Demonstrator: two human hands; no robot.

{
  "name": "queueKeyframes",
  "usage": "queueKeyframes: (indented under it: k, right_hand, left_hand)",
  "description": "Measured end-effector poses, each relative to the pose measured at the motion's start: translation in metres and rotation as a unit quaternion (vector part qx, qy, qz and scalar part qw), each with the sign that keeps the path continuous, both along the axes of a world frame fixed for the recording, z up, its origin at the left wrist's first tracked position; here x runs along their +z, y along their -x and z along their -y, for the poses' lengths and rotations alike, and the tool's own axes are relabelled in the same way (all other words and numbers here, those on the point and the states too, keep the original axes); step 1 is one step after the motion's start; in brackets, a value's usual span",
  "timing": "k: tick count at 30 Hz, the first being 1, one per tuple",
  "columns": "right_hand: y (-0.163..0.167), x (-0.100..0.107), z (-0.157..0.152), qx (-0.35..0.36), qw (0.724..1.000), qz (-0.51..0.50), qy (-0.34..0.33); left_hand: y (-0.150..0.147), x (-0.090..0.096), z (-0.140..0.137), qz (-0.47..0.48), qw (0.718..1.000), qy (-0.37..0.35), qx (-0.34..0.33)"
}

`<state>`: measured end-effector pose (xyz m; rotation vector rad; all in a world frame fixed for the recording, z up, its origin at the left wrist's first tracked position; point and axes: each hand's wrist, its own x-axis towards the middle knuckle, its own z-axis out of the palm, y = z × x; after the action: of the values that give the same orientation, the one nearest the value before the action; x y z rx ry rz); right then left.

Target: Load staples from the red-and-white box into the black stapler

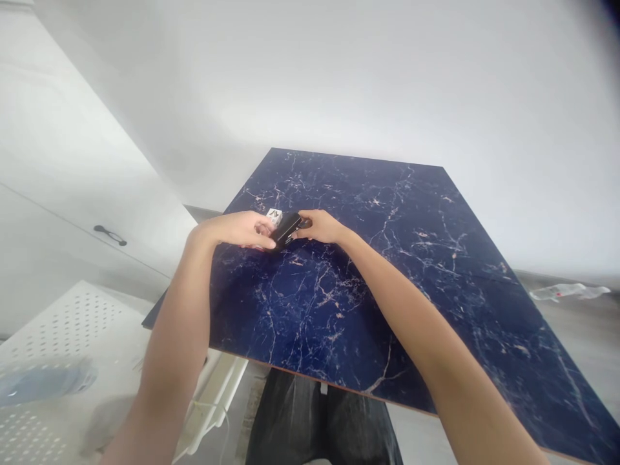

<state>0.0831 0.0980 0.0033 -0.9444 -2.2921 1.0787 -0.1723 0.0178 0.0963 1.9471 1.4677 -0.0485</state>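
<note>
A small black box-shaped object (pixel 287 228) is held at the left middle of the dark blue marbled table (pixel 329 310); its exact kind does not show. My left hand (pixel 247 229) is closed on its left side, thumb along the near edge. Right behind it sits a small white box (pixel 274 215) with dark print, partly covered by my left fingers. From the right, my right hand (pixel 320 226) pinches at the black object's side, where a small dark part shows between thumb and fingers. Most of my left fingertips are hidden.
A white perforated surface (pixel 77 316) with a clear plastic bottle (pixel 46 382) lies at lower left. A crumpled clear plastic bag (pixel 569 292) is beyond the table's right edge. White walls stand behind, and a white panel at left bears a dark handle (pixel 110 235).
</note>
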Motion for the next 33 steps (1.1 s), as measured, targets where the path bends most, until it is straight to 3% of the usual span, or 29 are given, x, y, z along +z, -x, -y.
queueKeyframes:
  k: [3,6,12,14,17,20,24,29,33]
  right_hand:
    - [0.001,-0.005,0.004,-0.046,0.996,0.017,-0.078]
    - [0.003,-0.008,0.007,-0.067,0.993,0.008,-0.095]
    - [-0.008,0.001,0.002,-0.004,0.997,-0.049,0.057]
    - [-0.013,0.003,-0.001,0.002,0.998,-0.038,0.058]
    - [-0.017,0.005,-0.005,-0.016,0.998,0.019,-0.055]
    - [-0.019,0.008,-0.006,0.022,0.980,0.089,-0.178]
    - [-0.019,0.021,-0.007,0.052,0.954,0.182,-0.234]
    - [-0.032,0.033,-0.013,-0.012,0.971,0.148,-0.189]
    - [-0.044,0.025,-0.015,-0.165,0.980,0.009,-0.115]
  left_hand:
    - [0.009,-0.009,-0.009,0.016,0.999,0.050,0.013]
    - [0.019,-0.021,-0.019,0.052,0.995,0.073,0.053]
    - [0.025,-0.022,-0.021,0.063,0.991,0.093,0.075]
    - [0.021,-0.018,-0.017,0.060,0.992,0.085,0.065]
    - [0.013,-0.015,-0.013,0.046,0.995,0.066,0.058]
    - [0.006,-0.016,-0.013,0.028,0.996,0.047,0.067]
    - [0.006,-0.019,-0.016,0.024,0.998,0.038,0.051]
    - [0.006,-0.018,-0.015,0.016,0.999,0.028,0.041]
    - [-0.013,-0.018,-0.011,-0.079,0.996,-0.038,0.022]
